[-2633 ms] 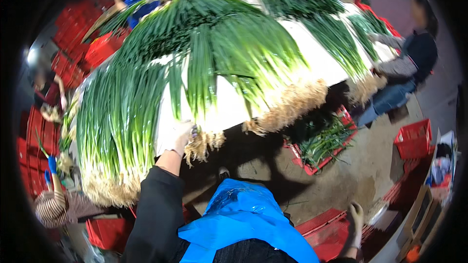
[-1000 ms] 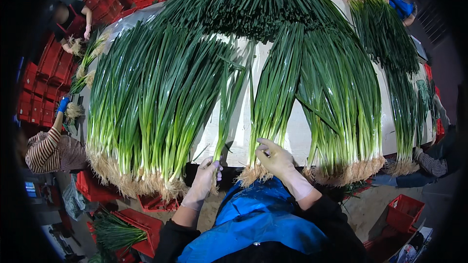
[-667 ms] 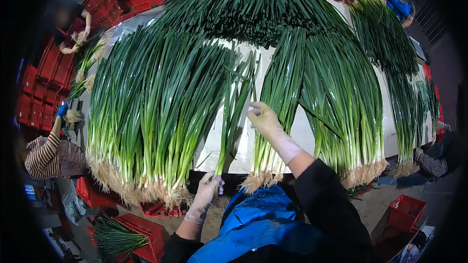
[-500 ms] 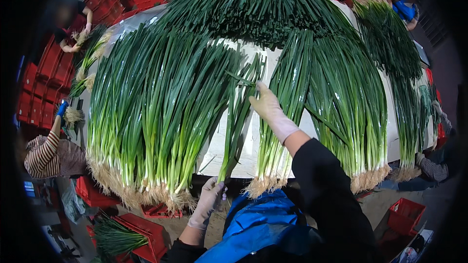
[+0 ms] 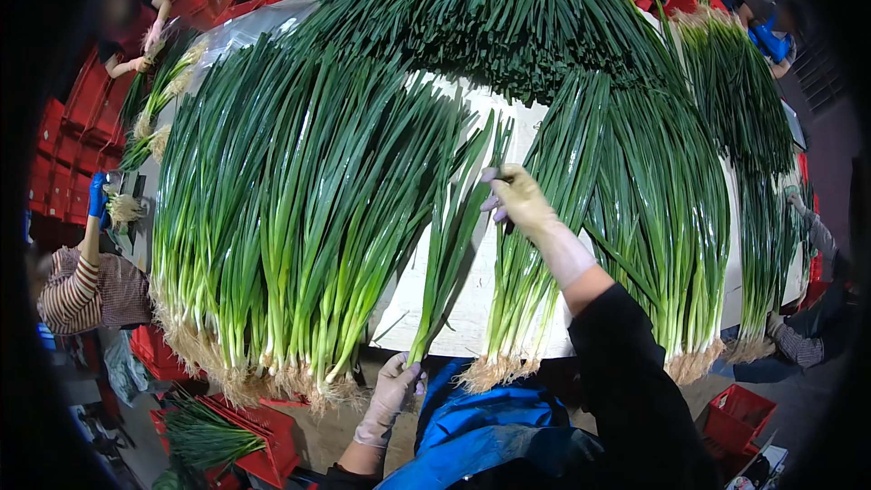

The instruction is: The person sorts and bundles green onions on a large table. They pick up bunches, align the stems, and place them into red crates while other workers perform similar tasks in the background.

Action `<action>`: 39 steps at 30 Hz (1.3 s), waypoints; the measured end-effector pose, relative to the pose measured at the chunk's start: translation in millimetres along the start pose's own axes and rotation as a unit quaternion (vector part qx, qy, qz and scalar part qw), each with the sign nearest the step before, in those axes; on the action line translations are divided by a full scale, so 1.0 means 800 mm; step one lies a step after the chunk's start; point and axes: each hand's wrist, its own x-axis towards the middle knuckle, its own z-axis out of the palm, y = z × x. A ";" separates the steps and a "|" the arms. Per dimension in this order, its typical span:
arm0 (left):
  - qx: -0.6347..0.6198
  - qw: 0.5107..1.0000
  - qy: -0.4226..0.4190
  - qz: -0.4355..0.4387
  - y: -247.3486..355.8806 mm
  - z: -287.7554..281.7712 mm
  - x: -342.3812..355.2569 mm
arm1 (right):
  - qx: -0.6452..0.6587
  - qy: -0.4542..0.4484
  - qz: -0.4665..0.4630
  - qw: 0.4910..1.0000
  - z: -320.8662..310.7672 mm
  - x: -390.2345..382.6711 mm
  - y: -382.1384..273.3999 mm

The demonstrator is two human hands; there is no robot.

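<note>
Gloved in a pale, thin glove, my left hand (image 5: 396,390) grips the root end of a green onion (image 5: 439,254) at the table's near edge. The stalk slants away from me, its dark leaves fanning over the bare white strip. Farther up, my right hand (image 5: 524,201) is closed with fingertips pinched together around a dark leaf bit, beside the upper leaves. A wide row of green onions (image 5: 281,191) lies to the left, roots toward me. Just right of the strip, under my right forearm, is another bunch (image 5: 535,263), with more onions (image 5: 658,218) beyond it.
A deep heap of green onions (image 5: 499,27) covers the table's far side. Red crates (image 5: 268,440) stand lower left and another red crate (image 5: 737,417) lower right. Co-workers stand round the table; one striped sleeve (image 5: 73,295) shows at left. My blue apron (image 5: 490,417) touches the near edge.
My right hand has shifted slightly right and turned, its fingers now curled in. My left hand keeps its hold on the stalk's end. The whole view has tilted slightly.
</note>
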 end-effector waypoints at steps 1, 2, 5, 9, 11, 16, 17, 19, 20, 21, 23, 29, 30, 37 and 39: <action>0.006 1.000 -0.004 0.001 0.002 0.001 0.003 | 0.115 0.009 0.090 0.989 -0.010 -0.009 -0.011; 0.013 1.000 -0.007 0.001 0.004 0.002 0.005 | 0.215 -0.037 0.085 0.972 -0.028 -0.009 0.002; 0.027 1.000 -0.007 0.011 0.003 0.002 0.009 | 0.290 -0.080 0.080 0.950 -0.060 -0.012 0.018; 0.018 1.000 -0.003 0.016 0.006 0.001 0.007 | 0.183 -0.038 0.103 0.977 -0.068 -0.003 0.017; 0.024 0.999 0.001 0.029 0.006 -0.003 0.007 | 0.227 -0.040 0.106 0.967 -0.071 0.006 0.025; 0.022 0.999 0.011 0.029 0.013 -0.005 0.002 | 0.221 0.033 0.148 0.963 -0.059 0.036 0.025; 0.019 0.999 0.011 0.028 0.015 -0.006 0.000 | 0.225 0.030 0.151 0.962 -0.059 0.042 0.025; 0.022 0.999 0.019 0.027 0.025 -0.003 -0.004 | 0.229 0.024 0.159 0.960 -0.059 0.053 0.025; 0.024 0.999 0.022 0.026 0.028 -0.002 -0.005 | 0.243 0.028 0.161 0.956 -0.059 0.058 0.030; 0.027 0.999 0.022 0.032 0.028 -0.004 -0.004 | 0.214 0.040 0.157 0.963 -0.056 0.059 0.026; 0.033 0.998 0.021 0.045 0.028 -0.010 -0.002 | 0.158 0.065 0.147 0.974 -0.050 0.060 0.016; 0.036 0.997 0.040 0.048 0.033 -0.017 0.003 | -0.004 0.124 0.039 0.991 -0.041 0.074 -0.002; 0.038 0.998 0.040 0.045 0.034 -0.017 0.002 | -0.029 0.117 0.027 0.992 -0.040 0.073 -0.009; 0.037 0.998 0.041 0.036 0.029 -0.025 0.009 | -0.093 0.001 0.169 0.981 -0.023 0.098 -0.021; 0.044 0.998 0.037 0.038 0.033 -0.023 0.008 | -0.032 -0.014 0.217 0.976 -0.021 0.103 -0.020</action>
